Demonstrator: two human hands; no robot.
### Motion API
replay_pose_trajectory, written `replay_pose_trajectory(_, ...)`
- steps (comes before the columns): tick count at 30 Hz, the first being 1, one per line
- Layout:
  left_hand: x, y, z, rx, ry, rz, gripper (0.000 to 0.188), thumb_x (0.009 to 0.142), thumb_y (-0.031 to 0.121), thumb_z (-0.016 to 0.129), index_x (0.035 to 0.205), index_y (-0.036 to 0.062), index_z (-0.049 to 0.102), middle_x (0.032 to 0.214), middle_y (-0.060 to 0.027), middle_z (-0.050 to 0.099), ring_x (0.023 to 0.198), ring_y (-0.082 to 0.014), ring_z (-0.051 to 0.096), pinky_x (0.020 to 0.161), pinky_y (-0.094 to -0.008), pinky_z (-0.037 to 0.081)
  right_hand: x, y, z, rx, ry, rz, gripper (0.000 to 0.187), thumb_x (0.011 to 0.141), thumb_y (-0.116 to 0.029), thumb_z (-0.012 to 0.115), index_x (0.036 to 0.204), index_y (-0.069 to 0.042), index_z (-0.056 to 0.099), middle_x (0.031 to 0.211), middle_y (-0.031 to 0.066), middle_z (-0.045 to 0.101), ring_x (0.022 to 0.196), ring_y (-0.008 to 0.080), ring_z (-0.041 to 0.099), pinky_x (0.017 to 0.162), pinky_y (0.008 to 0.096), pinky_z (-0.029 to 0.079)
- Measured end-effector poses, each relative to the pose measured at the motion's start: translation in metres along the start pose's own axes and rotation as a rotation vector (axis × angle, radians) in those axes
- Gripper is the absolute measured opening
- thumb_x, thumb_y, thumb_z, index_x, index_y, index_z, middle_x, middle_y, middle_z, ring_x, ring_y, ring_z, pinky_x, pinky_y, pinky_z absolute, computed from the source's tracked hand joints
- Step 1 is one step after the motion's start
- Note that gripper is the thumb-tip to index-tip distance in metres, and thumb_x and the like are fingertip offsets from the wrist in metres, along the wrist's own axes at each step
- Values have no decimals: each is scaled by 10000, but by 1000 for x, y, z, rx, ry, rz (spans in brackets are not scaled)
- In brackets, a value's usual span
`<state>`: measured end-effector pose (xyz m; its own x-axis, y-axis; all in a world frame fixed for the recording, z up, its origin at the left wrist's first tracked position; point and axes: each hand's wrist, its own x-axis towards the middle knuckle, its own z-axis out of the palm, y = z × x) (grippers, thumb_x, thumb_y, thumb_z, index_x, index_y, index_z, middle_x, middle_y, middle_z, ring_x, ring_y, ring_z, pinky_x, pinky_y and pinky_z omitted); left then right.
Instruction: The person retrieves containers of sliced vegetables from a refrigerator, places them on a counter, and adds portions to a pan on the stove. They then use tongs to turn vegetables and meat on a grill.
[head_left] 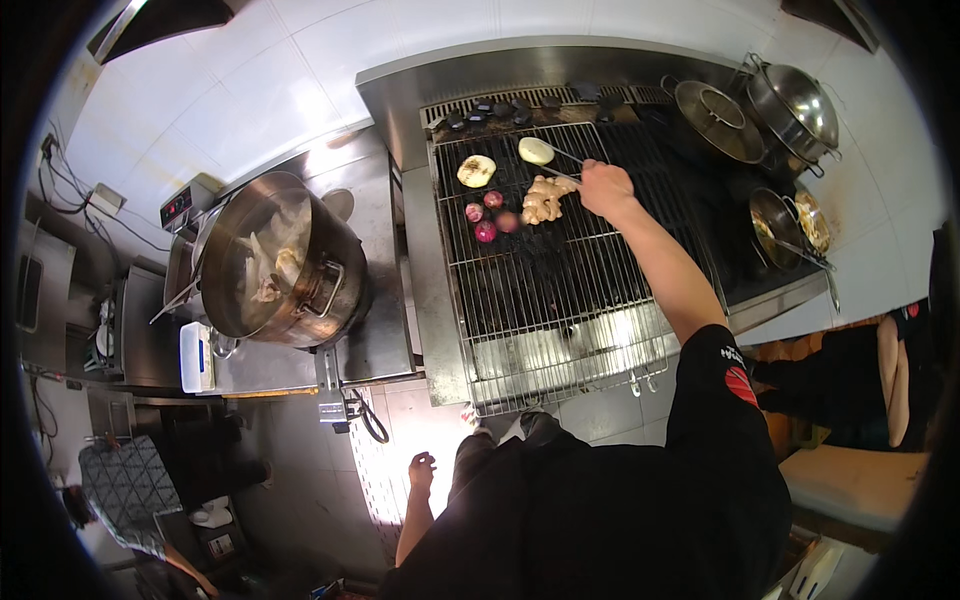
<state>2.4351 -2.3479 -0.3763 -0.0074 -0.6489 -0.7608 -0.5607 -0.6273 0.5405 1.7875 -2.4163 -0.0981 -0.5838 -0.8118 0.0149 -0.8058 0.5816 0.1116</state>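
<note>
My right hand is closed on metal tongs over the far part of the wire grill rack. The tongs' arms are spread, with one tip at a pale halved onion; whether they grip it I cannot tell. A knobbly piece of ginger lies just below the tongs. To its left are several small red shallots and another onion half with a charred face. My left hand hangs low beside my body, away from the grill, its fingers loosely bent and apart, with nothing seen in it.
Left of the grill stands a large steaming pot with bones inside. A white container sits beside it. Pans and a lidded steel pot are at the back right. Other people, one in a patterned top, are at both sides.
</note>
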Motion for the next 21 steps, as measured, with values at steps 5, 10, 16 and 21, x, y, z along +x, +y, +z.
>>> replay_pose_trajectory(5,31,-111,-10,551,-281,767,243,842,218,566,970,29,648,818,-105,655,678,-151,605,667,-315,499,16,51,-1,466,-66,58,404,798,-344,635,1035,-17,610,938,203,646,922,354,613,815,438,472)
replay_pose_trajectory(10,39,-102,-2,709,-379,272,319,814,265,610,1010,15,636,787,-82,648,604,-156,586,571,-314,494,15,54,2,546,-120,150,378,821,-342,622,1016,-18,611,969,202,636,919,371,601,810,449,461)
replay_pose_trajectory(16,47,-53,-9,141,-131,-2,346,777,189,663,1051,-14,608,763,-124,642,589,-169,587,554,-301,492,19,2,-9,62,267,-114,203,806,-190,589,874,-5,543,851,169,634,808,312,644,709,390,527)
replay_pose_trajectory(21,55,0,-11,132,-132,27,385,781,174,654,1106,-19,584,883,-157,654,648,-178,605,599,-295,503,30,-22,1,-269,391,-264,170,702,-70,587,853,-3,549,793,137,626,735,229,656,620,311,532)
